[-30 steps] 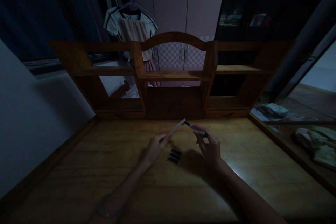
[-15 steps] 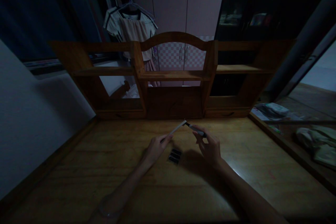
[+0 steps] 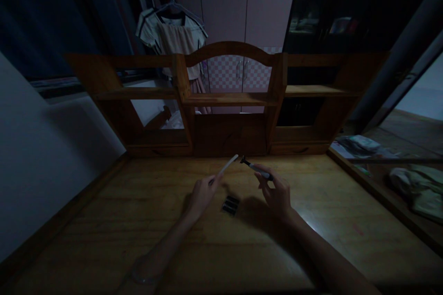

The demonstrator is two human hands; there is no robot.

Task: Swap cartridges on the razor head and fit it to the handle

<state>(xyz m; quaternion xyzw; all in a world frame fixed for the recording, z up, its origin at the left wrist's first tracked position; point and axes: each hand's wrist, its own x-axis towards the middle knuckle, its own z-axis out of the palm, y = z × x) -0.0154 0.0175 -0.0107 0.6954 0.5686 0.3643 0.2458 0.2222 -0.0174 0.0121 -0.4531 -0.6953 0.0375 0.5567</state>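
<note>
Here, pale stick (image 3: 229,164) in left hand (image 3: 203,192), dark-striped pack (image 3: 230,205) nearby.

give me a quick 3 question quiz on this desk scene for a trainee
1. Which hand holds the pale stick?
2. Where is the small dark object? a) on a shelf b) on the desk c) in a drawer
3. True or false: the stick's tip touches the head of the grey-and-black tool.

Key: 1. The left hand. 2. b. 3. False; a gap shows between them, with the tool in the right hand.
</note>
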